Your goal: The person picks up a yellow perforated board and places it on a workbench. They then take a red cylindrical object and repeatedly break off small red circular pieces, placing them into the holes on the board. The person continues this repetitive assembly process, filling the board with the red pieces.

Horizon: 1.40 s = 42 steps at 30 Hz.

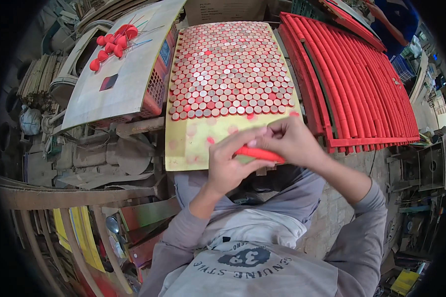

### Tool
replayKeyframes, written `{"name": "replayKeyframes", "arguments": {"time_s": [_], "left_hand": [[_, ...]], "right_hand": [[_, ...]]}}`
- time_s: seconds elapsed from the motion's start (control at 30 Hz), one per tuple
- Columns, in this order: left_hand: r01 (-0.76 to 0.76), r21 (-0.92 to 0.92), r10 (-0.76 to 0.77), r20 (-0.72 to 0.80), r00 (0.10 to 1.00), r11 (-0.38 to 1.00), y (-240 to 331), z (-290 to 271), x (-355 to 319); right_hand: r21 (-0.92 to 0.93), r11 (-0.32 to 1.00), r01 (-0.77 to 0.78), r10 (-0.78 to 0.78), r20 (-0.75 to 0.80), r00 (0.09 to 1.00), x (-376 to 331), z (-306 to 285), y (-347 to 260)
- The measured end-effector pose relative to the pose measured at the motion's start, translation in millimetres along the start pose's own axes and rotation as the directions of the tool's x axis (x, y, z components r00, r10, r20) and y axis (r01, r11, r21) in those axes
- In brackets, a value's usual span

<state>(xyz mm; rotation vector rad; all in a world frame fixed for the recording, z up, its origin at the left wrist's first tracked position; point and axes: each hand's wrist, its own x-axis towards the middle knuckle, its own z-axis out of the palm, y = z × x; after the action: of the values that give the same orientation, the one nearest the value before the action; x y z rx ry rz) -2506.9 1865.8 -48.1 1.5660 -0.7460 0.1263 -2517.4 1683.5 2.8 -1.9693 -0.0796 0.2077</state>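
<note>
Over the near edge of a yellow board (186, 153), my two hands meet around a slim red rod-like piece (260, 154). My left hand (228, 159) grips it between thumb and fingers. My right hand (293, 142) is closed in a pinch at its upper side, with the fingertips against my left fingers; part of the piece is hidden there. Beyond my hands, many short round pieces (228, 69) with red sides and pale tops stand in tight rows on the board. Several tops are red, and red smudges mark the board's bare near strip.
At the left, a pale panel (84, 99) carries red rounded pieces (115, 44) on thin sticks, above a red plastic crate (153, 91). Rows of red rods (357, 84) fill a rack at the right. A wooden chair (79, 198) stands near left; another person (394, 24) is far right.
</note>
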Motion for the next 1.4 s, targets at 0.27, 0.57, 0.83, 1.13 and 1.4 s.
{"name": "replayKeyframes", "arguments": {"time_s": [0.27,0.57,0.83,1.13,1.4], "left_hand": [[0.163,-0.06,-0.17,-0.146,0.975,0.985,-22,-18,-57],[0.383,-0.349,-0.482,-0.265,0.835,0.856,-56,-56,-103],[0.391,-0.672,-0.643,-0.167,0.748,0.629,-72,-58,-185],[0.638,-0.495,-0.608,0.249,0.754,0.59,6,7,-153],[0.715,-0.357,-0.577,0.426,0.697,0.601,16,4,-143]], "right_hand": [[0.477,0.858,-0.19,0.105,0.199,0.974,-26,34,23],[0.723,0.652,-0.229,0.247,0.083,0.966,-59,95,120],[0.44,0.818,-0.371,0.402,0.023,0.915,-85,150,244],[-0.075,0.853,0.516,-0.514,0.043,0.857,-121,78,79],[0.005,0.853,0.522,-0.522,0.004,0.853,-139,71,78]]}}
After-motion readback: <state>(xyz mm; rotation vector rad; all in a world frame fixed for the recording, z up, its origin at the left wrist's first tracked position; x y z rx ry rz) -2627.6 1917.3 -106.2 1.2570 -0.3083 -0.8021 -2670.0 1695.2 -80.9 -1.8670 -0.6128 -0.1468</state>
